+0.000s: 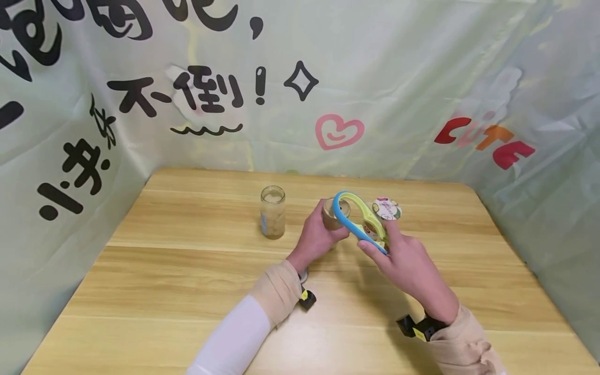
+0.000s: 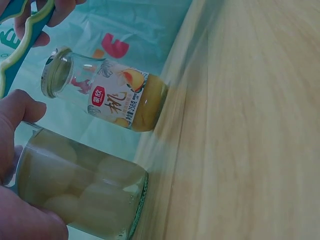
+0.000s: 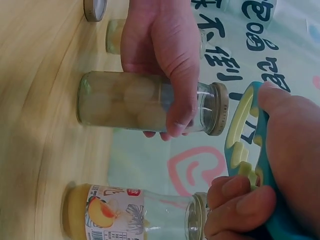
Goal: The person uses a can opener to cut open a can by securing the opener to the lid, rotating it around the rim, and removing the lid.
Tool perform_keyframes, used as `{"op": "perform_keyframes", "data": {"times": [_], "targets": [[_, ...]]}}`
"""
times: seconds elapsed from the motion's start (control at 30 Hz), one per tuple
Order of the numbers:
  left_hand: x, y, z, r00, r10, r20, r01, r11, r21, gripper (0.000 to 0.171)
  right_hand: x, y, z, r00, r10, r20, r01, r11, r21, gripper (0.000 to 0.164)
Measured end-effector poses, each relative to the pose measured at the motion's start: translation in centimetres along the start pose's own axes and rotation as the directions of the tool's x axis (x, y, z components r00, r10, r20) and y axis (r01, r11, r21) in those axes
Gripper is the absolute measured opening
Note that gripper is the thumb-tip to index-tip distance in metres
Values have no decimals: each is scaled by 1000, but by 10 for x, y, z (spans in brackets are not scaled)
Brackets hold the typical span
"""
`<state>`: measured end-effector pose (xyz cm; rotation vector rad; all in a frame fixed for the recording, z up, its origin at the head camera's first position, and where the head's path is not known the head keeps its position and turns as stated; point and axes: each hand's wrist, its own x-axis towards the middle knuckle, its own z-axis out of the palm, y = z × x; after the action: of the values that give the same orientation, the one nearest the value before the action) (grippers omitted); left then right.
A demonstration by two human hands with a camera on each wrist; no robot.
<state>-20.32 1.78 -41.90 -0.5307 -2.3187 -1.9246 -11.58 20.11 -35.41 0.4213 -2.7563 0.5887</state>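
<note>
My left hand (image 1: 315, 238) grips a glass jar (image 3: 125, 100) holding pale round pieces in cloudy liquid; its metal lid (image 3: 219, 109) is on. In my right hand (image 1: 409, 260) is a blue and yellow-green jar opener (image 1: 350, 225), a loop with inner teeth. In the right wrist view the opener is beside the lid; whether they touch I cannot tell. Just beyond the right hand stands a lidded jar with a peach label (image 2: 117, 92) and yellow contents. To the left of the left hand stands a lidless glass jar (image 1: 273, 216).
A loose round lid (image 3: 95, 9) lies on the wooden table (image 1: 178, 281), partly hidden by the left wrist in the head view. A pale printed sheet (image 1: 398, 78) hangs behind the table and along its sides.
</note>
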Motion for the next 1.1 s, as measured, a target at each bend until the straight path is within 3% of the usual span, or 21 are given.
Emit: {"op": "perform_keyframes", "data": {"times": [0.3, 0.6, 1.1], "targets": [[-2, -3, -5, 999, 48, 10, -48, 998, -28, 61, 7, -7, 0, 999, -45, 22, 47, 995, -92, 63], [-1, -2, -2, 997, 80, 17, -79, 995, -58, 73, 16, -11, -8, 997, -51, 55, 61, 979, -195, 82], [-2, -3, -1, 998, 56, 0, -56, 998, -22, 75, 25, -14, -11, 993, -91, 76, 108, 959, -260, 61]]}}
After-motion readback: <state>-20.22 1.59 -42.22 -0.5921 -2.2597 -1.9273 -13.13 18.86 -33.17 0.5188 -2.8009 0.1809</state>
